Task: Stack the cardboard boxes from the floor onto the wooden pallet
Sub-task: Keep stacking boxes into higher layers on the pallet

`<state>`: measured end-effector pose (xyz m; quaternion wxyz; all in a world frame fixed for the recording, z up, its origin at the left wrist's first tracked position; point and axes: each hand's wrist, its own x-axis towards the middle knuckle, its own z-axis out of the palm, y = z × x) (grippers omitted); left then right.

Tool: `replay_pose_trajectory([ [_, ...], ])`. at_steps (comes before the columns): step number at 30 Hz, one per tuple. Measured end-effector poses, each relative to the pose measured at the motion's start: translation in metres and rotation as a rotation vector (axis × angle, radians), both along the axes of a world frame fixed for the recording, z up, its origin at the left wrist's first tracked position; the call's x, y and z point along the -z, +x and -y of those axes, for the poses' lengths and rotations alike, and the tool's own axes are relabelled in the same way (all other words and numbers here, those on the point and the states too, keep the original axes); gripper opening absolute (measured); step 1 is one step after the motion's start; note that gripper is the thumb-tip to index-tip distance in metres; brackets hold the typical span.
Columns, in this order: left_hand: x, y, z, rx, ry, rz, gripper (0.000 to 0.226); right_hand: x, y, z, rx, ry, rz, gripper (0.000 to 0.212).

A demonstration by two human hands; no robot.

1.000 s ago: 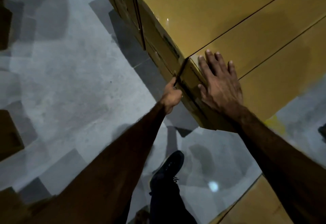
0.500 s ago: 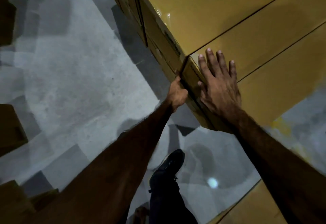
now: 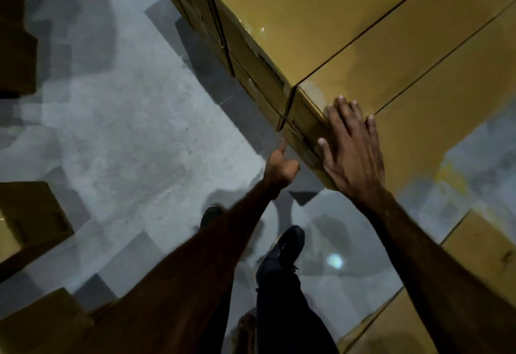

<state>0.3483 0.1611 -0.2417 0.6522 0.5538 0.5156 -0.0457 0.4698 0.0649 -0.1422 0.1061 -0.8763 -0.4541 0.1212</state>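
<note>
The right hand (image 3: 353, 152) lies flat, fingers straight, on the top tan cardboard box (image 3: 391, 74). The left hand (image 3: 280, 168) is curled, forefinger extended beside the box corner, holding nothing.

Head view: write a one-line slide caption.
Right hand flat on the corner of a tan cardboard box atop the stack; left hand beside its side, index finger extended, above grey concrete floor.

You can't read any text here; the dark label (image 3: 270, 67) on the cardboard box (image 3: 290, 18) side is too blurred.
</note>
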Motion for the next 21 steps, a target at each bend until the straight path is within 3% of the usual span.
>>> replay_pose_trajectory([
  [4, -0.023, -0.025, 0.026, 0.308, 0.363, 0.074, 0.077, 0.0, -0.027, 0.07, 0.322, 0.125, -0.02, 0.06],
  [7, -0.045, -0.028, 0.043, 0.426, 0.669, 0.164, 0.042, 0.006, -0.044, 0.114, 0.671, 0.266, -0.088, 0.053],
  [10, -0.071, -0.016, 0.057, 0.535, 0.905, 0.423, 0.022, 0.018, -0.059, 0.143, 1.03, 0.387, -0.232, 0.053],
  [14, -0.1, 0.029, 0.055, 0.912, 1.212, 0.656, 0.017, 0.047, -0.054, 0.146, 1.26, 0.422, -0.538, 0.043],
  [17, -0.117, 0.065, 0.054, 1.137, 1.363, 0.746, 0.027, 0.078, -0.049, 0.141, 1.422, 0.526, -0.829, 0.038],
  [21, -0.122, 0.102, 0.048, 1.422, 1.391, 0.637, 0.043, 0.099, -0.034, 0.129, 1.506, 0.736, -1.128, 0.039],
])
